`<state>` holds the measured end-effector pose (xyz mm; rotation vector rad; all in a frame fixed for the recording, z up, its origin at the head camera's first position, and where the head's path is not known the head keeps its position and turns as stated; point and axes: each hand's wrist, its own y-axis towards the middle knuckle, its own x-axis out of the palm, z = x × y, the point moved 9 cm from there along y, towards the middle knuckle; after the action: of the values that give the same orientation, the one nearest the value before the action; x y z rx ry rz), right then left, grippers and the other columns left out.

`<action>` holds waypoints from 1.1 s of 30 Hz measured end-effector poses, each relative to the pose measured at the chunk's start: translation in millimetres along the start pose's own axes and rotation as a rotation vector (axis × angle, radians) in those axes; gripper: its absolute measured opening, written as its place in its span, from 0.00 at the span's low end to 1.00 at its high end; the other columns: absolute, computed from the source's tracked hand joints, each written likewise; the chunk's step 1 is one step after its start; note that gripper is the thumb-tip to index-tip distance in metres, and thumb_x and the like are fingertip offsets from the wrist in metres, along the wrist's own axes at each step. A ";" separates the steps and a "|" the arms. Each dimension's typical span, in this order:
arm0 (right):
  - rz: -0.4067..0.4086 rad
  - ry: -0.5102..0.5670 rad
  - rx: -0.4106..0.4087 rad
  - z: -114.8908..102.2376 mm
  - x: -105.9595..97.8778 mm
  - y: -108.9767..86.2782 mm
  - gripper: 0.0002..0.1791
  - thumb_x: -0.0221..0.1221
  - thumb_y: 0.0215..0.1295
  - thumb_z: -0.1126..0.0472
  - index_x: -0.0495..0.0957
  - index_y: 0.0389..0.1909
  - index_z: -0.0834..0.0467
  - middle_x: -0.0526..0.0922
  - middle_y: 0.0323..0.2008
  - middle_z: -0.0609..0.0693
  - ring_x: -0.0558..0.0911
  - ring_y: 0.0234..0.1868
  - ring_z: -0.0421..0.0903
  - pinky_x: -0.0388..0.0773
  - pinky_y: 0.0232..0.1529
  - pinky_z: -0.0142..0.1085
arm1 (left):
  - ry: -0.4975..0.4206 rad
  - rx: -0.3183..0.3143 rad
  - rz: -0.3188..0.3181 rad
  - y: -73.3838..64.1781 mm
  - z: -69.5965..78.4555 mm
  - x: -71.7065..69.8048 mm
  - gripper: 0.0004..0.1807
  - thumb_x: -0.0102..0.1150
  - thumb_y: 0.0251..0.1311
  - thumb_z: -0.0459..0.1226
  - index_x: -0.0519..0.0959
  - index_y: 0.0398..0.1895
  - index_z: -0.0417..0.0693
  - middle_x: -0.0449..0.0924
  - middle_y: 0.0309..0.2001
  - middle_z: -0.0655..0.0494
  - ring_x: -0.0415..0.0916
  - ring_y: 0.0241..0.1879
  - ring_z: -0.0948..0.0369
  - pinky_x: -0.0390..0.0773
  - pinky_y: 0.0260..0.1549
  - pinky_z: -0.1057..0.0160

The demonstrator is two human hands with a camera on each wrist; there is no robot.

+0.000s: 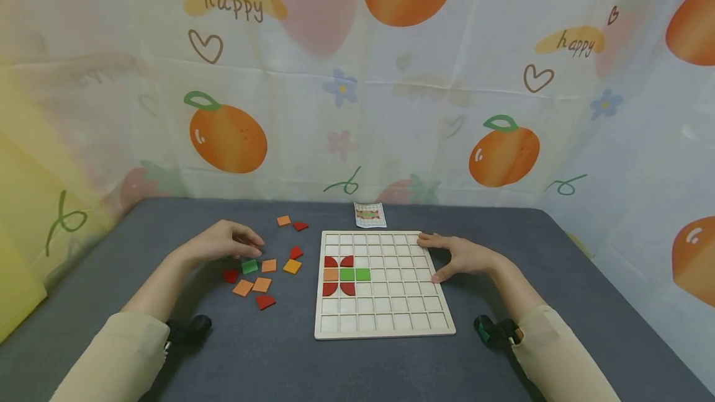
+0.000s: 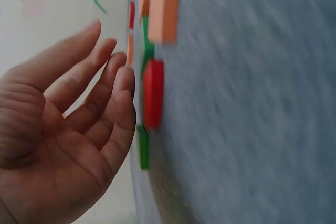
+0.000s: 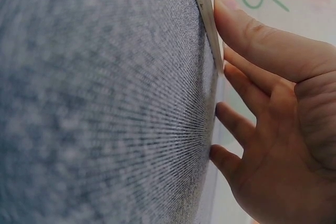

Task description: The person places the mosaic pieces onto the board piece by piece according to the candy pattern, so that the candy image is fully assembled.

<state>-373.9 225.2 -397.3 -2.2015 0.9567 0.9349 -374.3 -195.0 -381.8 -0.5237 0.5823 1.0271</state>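
My left hand (image 1: 226, 241) hovers over loose tiles on the left, fingers loosely bent and holding nothing. Just below its fingertips lie a green square tile (image 1: 249, 267) and a red tile (image 1: 230, 276). In the left wrist view a second green tile (image 2: 143, 148) shows beneath the hand. My right hand (image 1: 463, 255) rests at the right edge of a white grid board (image 1: 391, 322), fingers spread, with the thumb (image 3: 252, 30) touching the rim. Red rounded tiles (image 1: 331, 289), an orange square (image 1: 331, 274) and two green squares (image 1: 354, 274) sit in the board's left cells.
Several orange tiles (image 1: 262, 284), a yellow-orange tile (image 1: 292, 266) and red tiles (image 1: 265, 301) are scattered between the left hand and the board. Farther back are another orange tile (image 1: 283, 220) and a red one (image 1: 300, 226). A small pattern card (image 1: 370, 223) lies behind the board.
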 end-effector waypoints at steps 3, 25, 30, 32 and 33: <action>0.002 -0.001 -0.001 0.4 0.2 0.2 0.52 0.73 0.52 0.51 0.58 0.75 0.60 0.50 0.79 0.58 0.41 0.79 0.66 0.40 0.72 0.70 | 0.007 -0.004 -0.025 -3.3 -7.4 -0.1 0.22 0.65 0.62 0.45 0.81 0.54 0.42 0.84 0.53 0.45 0.80 0.44 0.63 0.79 0.43 0.61; 0.001 0.008 0.015 -1.0 0.7 0.5 0.52 0.73 0.52 0.51 0.58 0.75 0.60 0.50 0.79 0.58 0.41 0.79 0.66 0.39 0.72 0.70 | 0.017 0.029 -0.073 -5.1 -6.5 9.6 0.15 0.72 0.53 0.38 0.82 0.40 0.38 0.84 0.31 0.52 0.77 0.27 0.64 0.76 0.29 0.64; 0.005 -0.004 0.015 -2.1 0.4 -0.2 0.52 0.73 0.52 0.51 0.58 0.75 0.60 0.50 0.79 0.59 0.41 0.79 0.66 0.39 0.72 0.70 | 0.042 0.028 -0.049 -4.7 -4.6 8.1 0.15 0.73 0.51 0.38 0.82 0.39 0.40 0.84 0.32 0.52 0.77 0.28 0.62 0.76 0.29 0.64; 0.005 -0.005 0.015 -2.7 0.1 -0.9 0.52 0.73 0.52 0.51 0.58 0.75 0.60 0.51 0.79 0.59 0.41 0.79 0.66 0.39 0.72 0.70 | 0.049 0.034 -0.039 -4.8 -3.0 7.4 0.14 0.73 0.51 0.37 0.81 0.38 0.40 0.83 0.32 0.52 0.76 0.28 0.62 0.76 0.29 0.64; 0.004 -0.004 0.013 -3.0 0.2 -1.0 0.52 0.73 0.52 0.51 0.58 0.75 0.60 0.51 0.79 0.59 0.41 0.79 0.66 0.39 0.72 0.70 | 0.051 0.035 -0.035 -4.7 -2.6 7.2 0.14 0.73 0.51 0.37 0.80 0.38 0.40 0.83 0.32 0.52 0.76 0.28 0.62 0.76 0.29 0.64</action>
<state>-372.0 223.6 -395.4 -2.1869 0.9633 0.9319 -367.8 -194.2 -387.9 -0.5290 0.6333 0.9712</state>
